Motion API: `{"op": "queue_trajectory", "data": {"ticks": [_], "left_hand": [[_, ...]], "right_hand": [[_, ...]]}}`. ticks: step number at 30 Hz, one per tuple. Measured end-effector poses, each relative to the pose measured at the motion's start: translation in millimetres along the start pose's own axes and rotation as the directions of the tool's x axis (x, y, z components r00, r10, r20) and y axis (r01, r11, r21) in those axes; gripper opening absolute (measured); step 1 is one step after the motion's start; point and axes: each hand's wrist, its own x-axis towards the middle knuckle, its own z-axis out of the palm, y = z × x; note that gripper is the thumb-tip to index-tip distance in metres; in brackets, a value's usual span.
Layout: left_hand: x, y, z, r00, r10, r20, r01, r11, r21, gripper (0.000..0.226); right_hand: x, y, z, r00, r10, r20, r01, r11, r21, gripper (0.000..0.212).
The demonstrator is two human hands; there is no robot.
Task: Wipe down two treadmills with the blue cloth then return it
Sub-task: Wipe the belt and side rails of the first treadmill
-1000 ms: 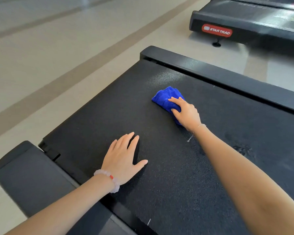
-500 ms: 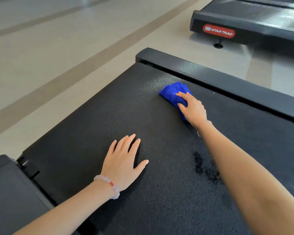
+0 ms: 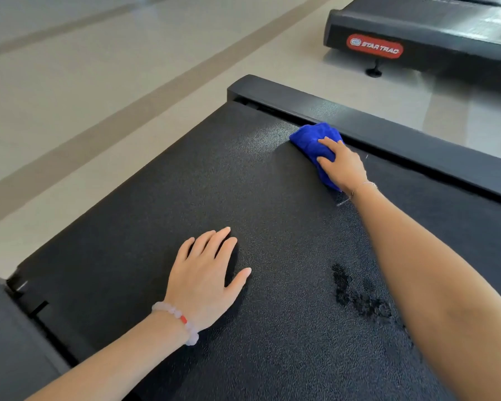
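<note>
A black treadmill belt (image 3: 214, 183) fills the middle of the head view. My right hand (image 3: 343, 164) presses the folded blue cloth (image 3: 310, 140) flat on the belt, right against the black side rail (image 3: 402, 140) on the far side. My left hand (image 3: 206, 276) lies palm down on the belt nearer to me, fingers apart, holding nothing. A second black treadmill (image 3: 446, 27) with a red STAR TRAC badge stands at the top right.
A dark wet patch (image 3: 359, 299) marks the belt under my right forearm. A dark end cover (image 3: 12, 342) sits at the bottom left. Pale tiled floor (image 3: 99, 82) with a brown stripe spreads to the left and between the treadmills.
My right hand has slid the blue cloth away from me across the belt until it reaches the far side rail. My left hand has stayed planted on the belt.
</note>
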Motion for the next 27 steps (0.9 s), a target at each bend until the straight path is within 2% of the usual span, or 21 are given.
{"op": "queue_trajectory", "data": {"ticks": [6,11,15,17,22,27], "left_hand": [[4.0,11.1,-1.0,0.997,0.003,0.076,-0.003,1.000,-0.004,0.065],[2.5,7.4,-4.0,0.985,0.012,0.174,-0.010,1.000,-0.015,0.085],[5.4,7.9,-9.9,0.962,0.003,0.271,0.002,1.000,-0.019,0.069],[-0.3,11.0,-17.1,0.946,0.006,0.323,0.007,0.999,-0.038,0.068],[-61.6,6.8,-27.6,0.950,0.015,0.311,0.009,0.997,-0.075,0.064],[-117.1,-17.9,-33.9,0.941,-0.058,0.333,0.080,0.995,-0.053,0.067]], "right_hand": [[-6.8,-3.4,-0.6,0.999,-0.036,-0.007,0.036,0.999,-0.040,0.047],[-26.7,-4.8,-3.0,0.998,-0.051,0.032,0.053,0.997,-0.057,0.047],[-63.8,-7.2,1.0,0.996,-0.086,0.022,0.087,0.996,-0.008,0.045],[-87.1,-10.1,2.6,0.993,-0.114,0.041,0.114,0.993,-0.005,0.045],[-152.1,-24.3,5.3,0.980,-0.181,0.089,0.180,0.984,0.014,0.044],[-224.2,-51.2,15.3,0.962,-0.234,0.140,0.228,0.972,0.054,0.044]]}}
